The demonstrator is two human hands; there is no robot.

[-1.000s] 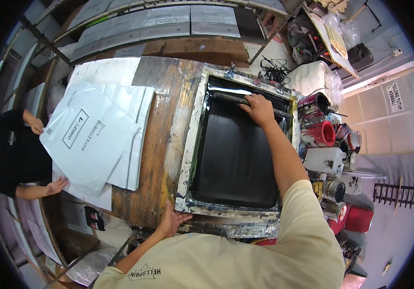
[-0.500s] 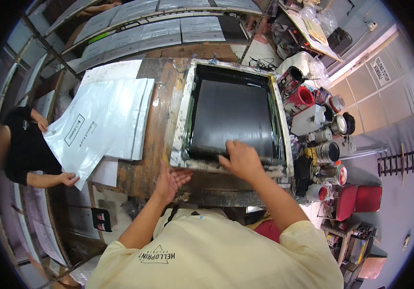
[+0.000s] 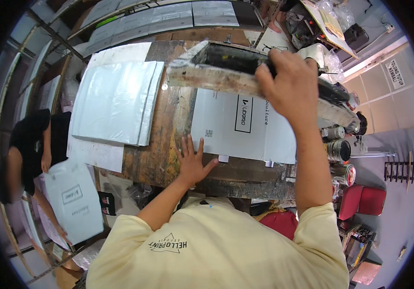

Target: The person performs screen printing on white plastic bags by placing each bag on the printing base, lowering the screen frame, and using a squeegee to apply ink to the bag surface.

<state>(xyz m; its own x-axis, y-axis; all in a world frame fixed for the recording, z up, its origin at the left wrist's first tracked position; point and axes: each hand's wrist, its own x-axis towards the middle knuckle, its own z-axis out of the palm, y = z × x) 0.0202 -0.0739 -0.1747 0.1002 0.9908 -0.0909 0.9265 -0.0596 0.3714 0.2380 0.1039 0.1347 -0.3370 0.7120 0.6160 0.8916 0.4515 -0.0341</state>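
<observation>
The screen printing frame (image 3: 211,79) is tilted up, its near edge raised off the table. My right hand (image 3: 291,86) is closed over that near edge, and its fingertips are partly hidden. Beneath the frame lies a flat white plastic bag (image 3: 274,139) with black print, its far part covered by the frame. Small white tabs (image 3: 223,158) stick out at the bag's near edge. My left hand (image 3: 195,161) rests palm down with fingers spread at the bag's near left corner, holding nothing.
A stack of white bags (image 3: 115,101) sits left on the wooden table (image 3: 156,159). Further left, a co-worker holds a printed bag (image 3: 74,204). Paint cans (image 3: 339,150) crowd the right side. Racks with more bags (image 3: 178,19) stand at the back; red chairs (image 3: 361,200) stand right.
My right hand has raised the frame's near edge, uncovering the printed bag. My left hand has turned palm down onto the table. The co-worker has carried a printed bag off the stack toward the racks.
</observation>
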